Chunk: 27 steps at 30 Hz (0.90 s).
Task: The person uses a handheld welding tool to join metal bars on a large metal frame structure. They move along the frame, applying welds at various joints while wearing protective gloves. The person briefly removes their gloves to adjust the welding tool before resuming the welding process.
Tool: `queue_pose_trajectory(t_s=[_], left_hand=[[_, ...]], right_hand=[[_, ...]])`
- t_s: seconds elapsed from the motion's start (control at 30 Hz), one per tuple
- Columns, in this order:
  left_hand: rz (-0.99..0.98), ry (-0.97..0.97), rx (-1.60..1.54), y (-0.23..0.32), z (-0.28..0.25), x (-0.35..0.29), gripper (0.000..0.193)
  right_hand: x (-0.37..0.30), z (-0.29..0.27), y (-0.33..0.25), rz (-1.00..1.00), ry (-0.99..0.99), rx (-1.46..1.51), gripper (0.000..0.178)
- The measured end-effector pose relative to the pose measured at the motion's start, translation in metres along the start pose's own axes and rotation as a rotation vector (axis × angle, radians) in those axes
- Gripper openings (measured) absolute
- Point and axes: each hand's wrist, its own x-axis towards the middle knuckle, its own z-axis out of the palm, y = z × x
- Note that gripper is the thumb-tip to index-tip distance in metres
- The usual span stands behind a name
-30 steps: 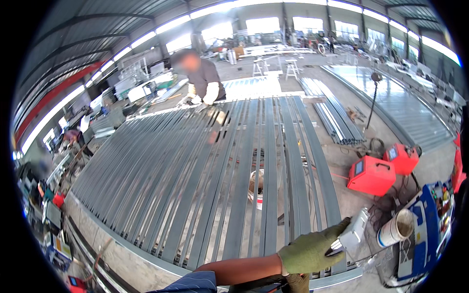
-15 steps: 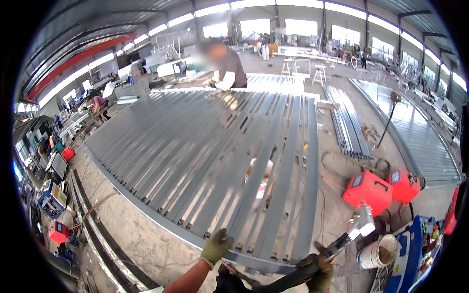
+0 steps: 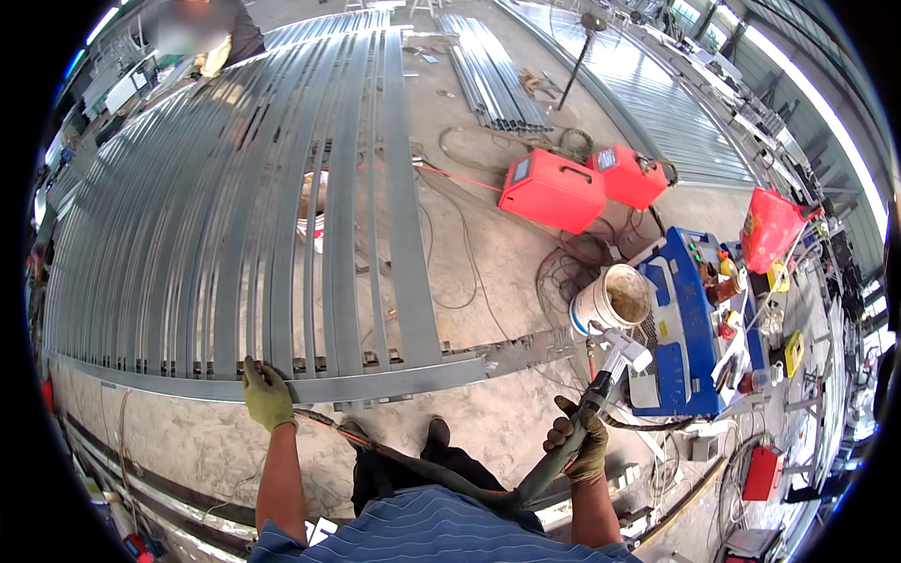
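From my remote seat I saw the left hand (image 3: 267, 395), gloved in yellow-green, laid palm-down with fingers mostly flat on the bottom cross rail (image 3: 375, 385) of the big frame of grey steel slats (image 3: 282, 216), pressing rather than gripping, just below the slat ends. The right hand (image 3: 580, 448), in a darker glove, was closed round the handle of a welding torch (image 3: 608, 371), whose thick hose (image 3: 441, 479) ran across in front of the body and the black shoes (image 3: 436, 433); the torch tip pointed up and away, well to the right of the rail's free end, near a white bucket (image 3: 612, 298) and a blue machine (image 3: 685, 328). My judgement was that the torch was parked clear of the work while the left hand steadied or checked the rail. To do this well, I reckoned the rail had to sit snug against the slat ends before any weld, the bracing hand had to stay well apart from whichever joint the tip came to, and the hose needed slack so it would not drag across the feet. Two red welding units (image 3: 572, 188) and loose cables (image 3: 469, 253) lay on the concrete floor (image 3: 488, 281) to the right, and another person (image 3: 216, 38) worked at the frame's far end.
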Motion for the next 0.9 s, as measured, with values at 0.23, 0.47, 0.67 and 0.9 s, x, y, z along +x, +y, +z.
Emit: queue_pose_trajectory(t_s=[0.23, 0.47, 0.67, 0.9], left_hand=[[-0.060, -0.115, 0.063, -0.005, -0.009, 0.003, 0.045], [0.147, -0.379, -0.681, 0.020, -0.048, 0.002, 0.045], [0.922, -0.939, -0.686, 0.187, -0.221, -0.082, 0.107], [0.615, -0.798, -0.490, 0.232, -0.229, -0.128, 0.082]], right_hand=[[-0.046, 0.070, -0.003, -0.273, -0.076, -0.436, 0.084], [-0.027, 0.109, 0.084, -0.142, -0.177, -0.607, 0.055], [-0.008, 0.128, 0.166, 0.345, -0.342, -0.621, 0.051], [-0.003, 0.136, 0.180, 0.699, -0.766, -0.747, 0.023]])
